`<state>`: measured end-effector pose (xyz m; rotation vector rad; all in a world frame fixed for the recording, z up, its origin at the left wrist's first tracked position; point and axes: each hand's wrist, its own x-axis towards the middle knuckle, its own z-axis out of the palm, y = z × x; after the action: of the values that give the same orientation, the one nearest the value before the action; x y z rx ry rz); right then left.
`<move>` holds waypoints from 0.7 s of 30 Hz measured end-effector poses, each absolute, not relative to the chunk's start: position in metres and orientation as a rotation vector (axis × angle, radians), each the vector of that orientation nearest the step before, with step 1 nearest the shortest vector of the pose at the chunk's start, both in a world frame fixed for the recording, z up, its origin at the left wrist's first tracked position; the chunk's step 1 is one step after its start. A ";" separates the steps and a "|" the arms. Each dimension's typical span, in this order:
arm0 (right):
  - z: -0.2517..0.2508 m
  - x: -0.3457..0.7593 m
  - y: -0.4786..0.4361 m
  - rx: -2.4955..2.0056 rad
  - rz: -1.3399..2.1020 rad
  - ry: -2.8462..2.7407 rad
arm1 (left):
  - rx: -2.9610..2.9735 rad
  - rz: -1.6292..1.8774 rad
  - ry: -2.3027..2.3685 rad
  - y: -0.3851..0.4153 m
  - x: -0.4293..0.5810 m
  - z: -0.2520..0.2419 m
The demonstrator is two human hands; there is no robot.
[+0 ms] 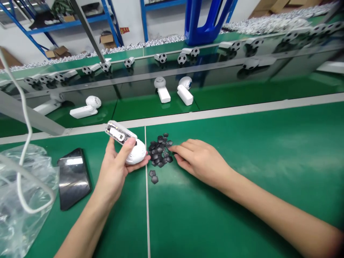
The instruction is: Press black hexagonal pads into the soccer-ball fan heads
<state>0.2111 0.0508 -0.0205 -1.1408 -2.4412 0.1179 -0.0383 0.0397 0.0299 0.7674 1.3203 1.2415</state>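
My left hand [116, 168] is closed around a small white handheld fan [129, 145], held just above the green table with its handle end pointing up and left. My right hand [196, 159] lies low on the table, fingers reaching left and pinched at the edge of a pile of several small black pentagon pieces [160, 150]. Whether the fingertips grip a piece is too small to tell. Two loose black pieces [153, 176] lie just below the pile.
A black phone [73, 178] lies face up at left, beside a clear plastic bag [18, 200] and a white cable [23, 150]. White fans [85, 107] [172, 91] and football-patterned fans [161, 58] lie on the conveyor belt beyond. A blue stool [206, 19] stands at the back.
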 end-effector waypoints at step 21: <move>0.044 0.216 -0.012 -0.682 0.276 -2.078 | 1.068 1.072 0.646 -0.004 -0.023 0.007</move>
<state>0.2158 -0.0125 0.0444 -0.6821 -2.0777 0.2762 -0.0229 -0.0043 0.0073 1.0682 0.6463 1.0717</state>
